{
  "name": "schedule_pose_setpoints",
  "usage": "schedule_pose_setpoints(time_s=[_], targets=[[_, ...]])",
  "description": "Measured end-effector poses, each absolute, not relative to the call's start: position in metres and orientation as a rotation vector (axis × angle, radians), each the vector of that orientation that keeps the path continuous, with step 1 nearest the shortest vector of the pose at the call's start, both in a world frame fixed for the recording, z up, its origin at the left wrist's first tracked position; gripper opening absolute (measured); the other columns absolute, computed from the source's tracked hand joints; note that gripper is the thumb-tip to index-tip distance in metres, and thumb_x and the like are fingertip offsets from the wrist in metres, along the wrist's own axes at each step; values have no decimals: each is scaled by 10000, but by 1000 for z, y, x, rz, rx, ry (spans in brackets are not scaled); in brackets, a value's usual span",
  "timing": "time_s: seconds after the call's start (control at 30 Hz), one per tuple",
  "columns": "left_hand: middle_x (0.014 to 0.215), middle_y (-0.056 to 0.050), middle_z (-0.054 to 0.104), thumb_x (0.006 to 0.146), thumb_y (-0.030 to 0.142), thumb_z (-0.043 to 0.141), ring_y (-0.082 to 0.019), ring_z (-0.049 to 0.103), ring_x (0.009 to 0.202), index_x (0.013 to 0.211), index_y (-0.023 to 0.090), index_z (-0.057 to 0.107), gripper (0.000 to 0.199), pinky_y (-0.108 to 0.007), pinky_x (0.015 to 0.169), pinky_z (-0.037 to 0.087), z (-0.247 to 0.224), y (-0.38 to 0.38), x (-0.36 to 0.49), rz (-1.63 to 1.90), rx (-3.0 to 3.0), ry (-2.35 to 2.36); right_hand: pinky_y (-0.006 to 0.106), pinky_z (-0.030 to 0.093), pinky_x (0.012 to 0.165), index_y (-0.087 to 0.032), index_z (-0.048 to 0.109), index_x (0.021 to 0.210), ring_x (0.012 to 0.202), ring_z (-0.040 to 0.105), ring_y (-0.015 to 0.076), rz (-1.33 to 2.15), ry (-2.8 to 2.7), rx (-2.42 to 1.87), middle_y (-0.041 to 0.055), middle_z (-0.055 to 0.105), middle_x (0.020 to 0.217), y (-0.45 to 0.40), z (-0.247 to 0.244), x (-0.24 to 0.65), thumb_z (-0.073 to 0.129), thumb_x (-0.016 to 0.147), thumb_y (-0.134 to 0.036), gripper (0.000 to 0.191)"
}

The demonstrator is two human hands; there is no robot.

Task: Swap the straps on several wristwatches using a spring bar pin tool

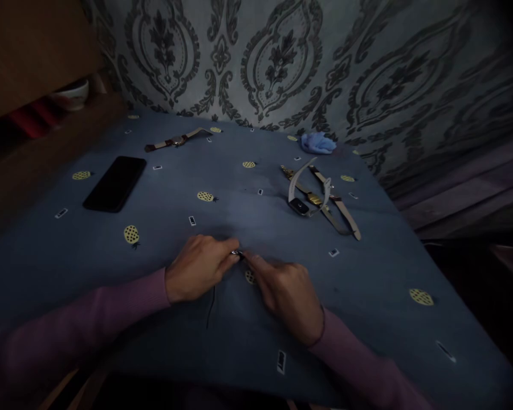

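My left hand (200, 265) is closed, its thumb and fingertips pinching a small shiny metal piece (236, 253). A thin dark strip (211, 307) trails from beneath that hand onto the cloth; whether it joins the metal piece cannot be made out. From the right, my right hand (288, 290) closes its fingertips on the dark end of the same piece. Much of the piece is hidden by fingers. Beyond the right hand lie a smartwatch with a pale strap (299, 206), a gold-coloured wristwatch (314, 199) and a brown-and-beige strap watch (346, 216), partly overlapping.
A black phone (115, 183) lies on the blue pineapple-print tablecloth (166, 199) at the left. Behind it is another wristwatch (178, 140). A crumpled blue cloth or bag (318, 143) sits by the patterned wall (222, 57). A wooden cabinet (34, 51) stands at the far left.
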State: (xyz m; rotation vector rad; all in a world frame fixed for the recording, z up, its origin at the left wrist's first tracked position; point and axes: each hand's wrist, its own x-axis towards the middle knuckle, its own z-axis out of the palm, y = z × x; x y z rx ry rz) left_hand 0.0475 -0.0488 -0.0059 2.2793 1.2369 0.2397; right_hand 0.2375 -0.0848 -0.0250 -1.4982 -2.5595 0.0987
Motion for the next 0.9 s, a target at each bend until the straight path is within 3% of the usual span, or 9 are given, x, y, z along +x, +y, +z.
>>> schedule_pose_setpoints(time_s=[0.3,0.57,0.77,0.9], targets=[[650,14,594,960,233,474,-161,568,595,860,177,588,162,-269,577,347,0,-46,49,141,2289,1262,276,236,485,-165,663,1198,463,572,129,-90,-2643,-1390,4,664,539,-82,-29,242,463,878,-103,383],[674,6,623,963,211,465,-168,602,622,902,184,578,131,-260,583,361,4,-41,48,90,2329,1179,264,250,472,-164,684,1138,435,583,124,-139,-2537,-1374,4,667,539,-85,-32,241,429,967,-177,307],[654,19,614,964,219,468,-166,602,615,869,194,569,141,-261,569,338,4,-42,48,120,2319,1166,230,317,458,-145,653,1050,433,622,134,82,-2431,-1404,11,677,549,-85,-29,242,282,1043,-318,410],[668,13,621,965,220,455,-169,600,617,871,196,568,149,-261,575,352,4,-42,48,111,2323,1181,221,335,435,-150,650,984,388,595,130,204,-2307,-1463,-2,641,513,-86,-25,238,281,1038,-326,412]])
